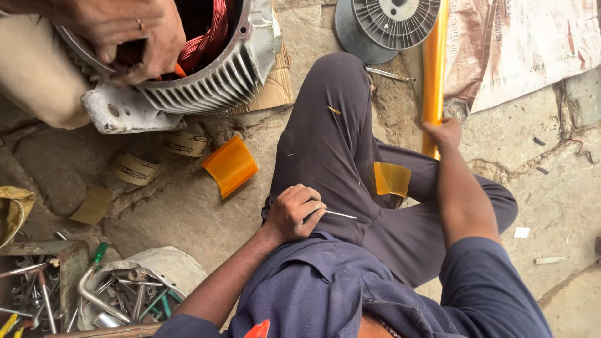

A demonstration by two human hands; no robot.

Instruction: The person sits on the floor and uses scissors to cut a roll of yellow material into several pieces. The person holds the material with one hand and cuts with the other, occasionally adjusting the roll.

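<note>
Head view: the person sits on the stone ground [188,219] with legs folded, in dark trousers. The left hand [294,213] rests on the left thigh near the centre of the frame, fingers curled shut around a thin pale sliver [338,215] that pokes out toward 3 o'clock. The right hand [443,133] reaches out toward 1 o'clock and closes on the lower end of a long roll of yellow insulating film [432,69], which runs up to the top edge beside two grey plastic spools [388,22]. A cut square of the same yellow film [392,178] lies on the right thigh, between the two hands, and a curled orange-yellow piece [230,165] sits on the ground at 9 o'clock from it.

At 11 o'clock another person's hand [125,37] works inside a finned motor housing [206,75], where copper windings [203,37] show. Two rolls of tape [159,156] lie just below the housing, and a heap of hand tools [94,294] fills the 7 o'clock corner.

To handle the film well, the right hand should hold the roll firmly near its end and keep it straight, so the sheet neither creases nor kinks; the sliver in the left hand is best kept pointed away from the leg.
</note>
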